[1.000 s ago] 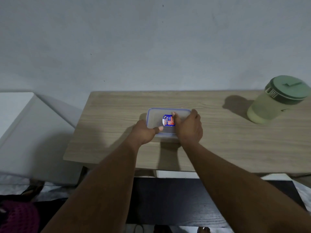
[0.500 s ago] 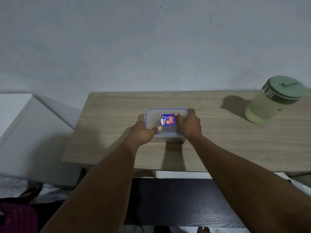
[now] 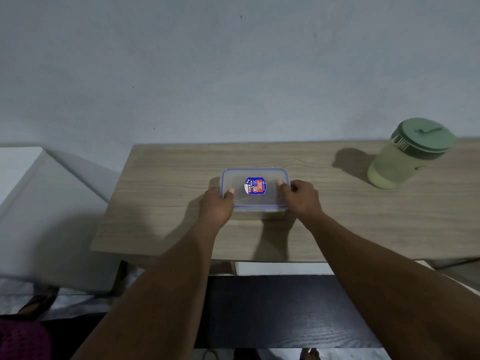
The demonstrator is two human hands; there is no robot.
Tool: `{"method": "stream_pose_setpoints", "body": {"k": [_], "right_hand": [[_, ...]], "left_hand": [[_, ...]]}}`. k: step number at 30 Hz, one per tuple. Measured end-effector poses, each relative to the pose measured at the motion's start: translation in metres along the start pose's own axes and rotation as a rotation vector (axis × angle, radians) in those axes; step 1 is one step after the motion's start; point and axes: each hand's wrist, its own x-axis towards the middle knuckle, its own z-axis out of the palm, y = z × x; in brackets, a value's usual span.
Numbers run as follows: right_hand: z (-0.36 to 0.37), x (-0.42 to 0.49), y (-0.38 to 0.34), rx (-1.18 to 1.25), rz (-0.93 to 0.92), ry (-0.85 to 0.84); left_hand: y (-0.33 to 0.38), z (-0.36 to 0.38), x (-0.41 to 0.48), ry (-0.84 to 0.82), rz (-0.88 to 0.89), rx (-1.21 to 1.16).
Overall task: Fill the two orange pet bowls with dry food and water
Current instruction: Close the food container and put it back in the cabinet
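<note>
A clear rectangular plastic container (image 3: 255, 200) with a blue-rimmed lid and a blue and red sticker sits in the middle of the wooden table (image 3: 161, 203). My left hand (image 3: 217, 205) grips its left end, thumb on the lid. My right hand (image 3: 301, 198) grips its right end, thumb on the lid too. What is inside the container cannot be made out. A pale green jug (image 3: 407, 157) with a darker green lid stands at the table's far right. No orange bowls are in view.
A grey wall rises right behind the table. A white surface (image 3: 39, 203) lies to the left, lower than the table. A dark wooden board (image 3: 283, 310) sits below the table's front edge. A purple cloth (image 3: 20, 339) shows at the bottom left.
Both hands have slid apart from the middle of the lid to the container's two ends. The sticker is now uncovered. The container has stayed in place.
</note>
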Motion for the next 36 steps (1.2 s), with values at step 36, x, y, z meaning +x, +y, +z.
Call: {"method": "stream_pose_setpoints", "body": {"k": [36], "right_hand": [[-0.35,-0.187,0.175,-0.025,0.052,0.256]], "left_hand": [[0.116,0.222,-0.317,-0.155,0.224,0.135]]}}
